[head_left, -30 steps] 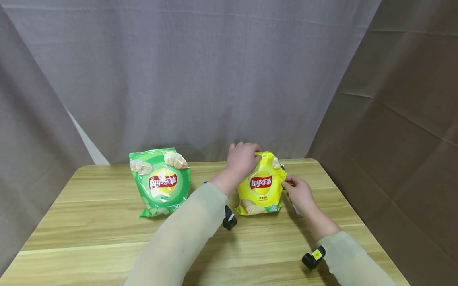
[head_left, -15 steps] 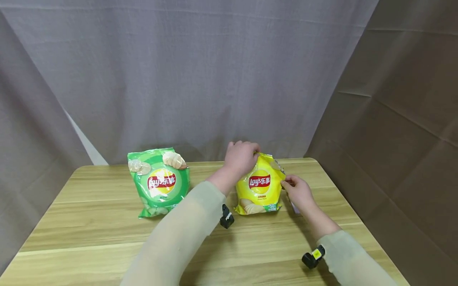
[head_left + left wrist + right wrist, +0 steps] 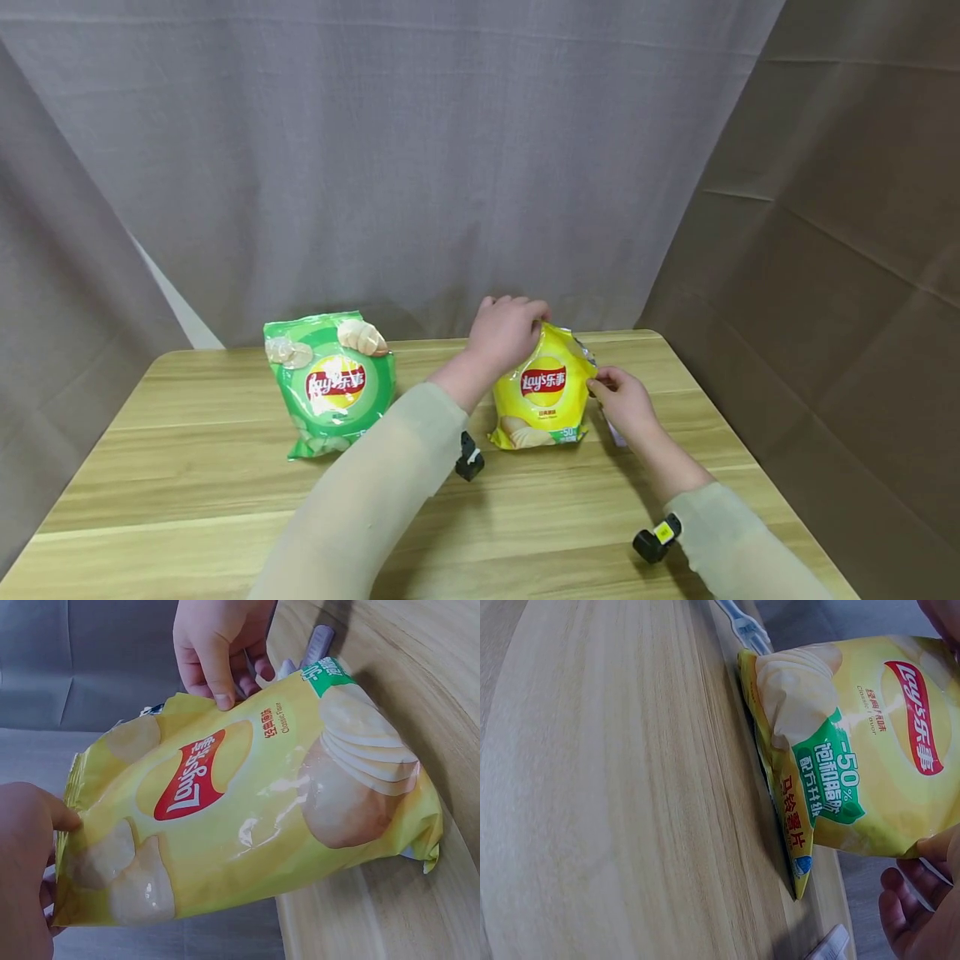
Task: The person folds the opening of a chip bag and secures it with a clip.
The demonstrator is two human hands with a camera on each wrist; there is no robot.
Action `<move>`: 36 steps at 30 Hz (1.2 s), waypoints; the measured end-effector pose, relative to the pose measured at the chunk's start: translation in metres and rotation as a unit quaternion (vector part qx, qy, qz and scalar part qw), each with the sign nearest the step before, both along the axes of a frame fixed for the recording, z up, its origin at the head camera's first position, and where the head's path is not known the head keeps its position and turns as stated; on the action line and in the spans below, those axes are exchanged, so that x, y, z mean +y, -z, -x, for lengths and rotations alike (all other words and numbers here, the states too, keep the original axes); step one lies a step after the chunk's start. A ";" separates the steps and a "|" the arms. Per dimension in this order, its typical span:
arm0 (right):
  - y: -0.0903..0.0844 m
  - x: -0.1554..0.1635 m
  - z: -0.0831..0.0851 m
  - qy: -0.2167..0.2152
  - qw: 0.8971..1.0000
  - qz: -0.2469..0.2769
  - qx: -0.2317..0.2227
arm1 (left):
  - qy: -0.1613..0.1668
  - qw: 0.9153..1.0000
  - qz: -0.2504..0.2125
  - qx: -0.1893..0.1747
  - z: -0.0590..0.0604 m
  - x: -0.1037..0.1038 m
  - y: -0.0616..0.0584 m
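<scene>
A yellow Lay's potato chip bag (image 3: pixel 551 408) stands upright on the table, its front towards me. My left hand (image 3: pixel 508 333) pinches its upper left corner, with the thumb on the front in the left wrist view. At the bag's right edge my right hand (image 3: pixel 628 404) pinches the film between thumb and fingers. The right wrist view shows that thumb on the front of the bag (image 3: pixel 780 697), low near the edge. Further left stands a green Lay's chip bag (image 3: pixel 337 425), untouched, its lower right side overlapped by my left sleeve.
A pale purple object (image 3: pixel 617 435) lies beside my right forearm, mostly hidden. In the right wrist view a light blue-white plastic piece (image 3: pixel 744 626) sits beyond the yellow bag. A grey curtain (image 3: pixel 450 167) hangs behind the wooden table (image 3: pixel 187 483); a brown cloth (image 3: pixel 847 333) lines the right.
The head view has shifted slightly. Both hands keep their hold, and the yellow bag's upper right corner has turned back a little, showing more of its dark-and-silver rear edge.
</scene>
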State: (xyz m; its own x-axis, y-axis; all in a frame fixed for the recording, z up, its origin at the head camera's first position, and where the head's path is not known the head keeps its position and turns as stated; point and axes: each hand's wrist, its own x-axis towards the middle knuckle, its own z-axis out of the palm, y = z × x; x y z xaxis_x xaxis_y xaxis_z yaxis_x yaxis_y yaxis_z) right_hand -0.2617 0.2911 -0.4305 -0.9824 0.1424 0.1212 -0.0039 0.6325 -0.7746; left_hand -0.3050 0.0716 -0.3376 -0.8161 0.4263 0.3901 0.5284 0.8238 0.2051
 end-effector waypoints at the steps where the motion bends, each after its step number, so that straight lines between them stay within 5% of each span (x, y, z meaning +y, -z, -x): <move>1: 0.000 0.000 0.000 0.000 1.000 -0.001 0.000 | 0.001 1.000 -0.001 0.001 0.000 0.000 0.000; 24: 0.002 -0.004 0.002 -0.008 1.000 0.014 -0.004 | -0.040 0.998 -0.017 -0.056 -0.007 0.004 -0.005; 36: 0.004 0.001 0.004 -0.016 1.000 0.016 0.007 | -0.064 0.994 0.030 -0.083 -0.003 -0.006 -0.007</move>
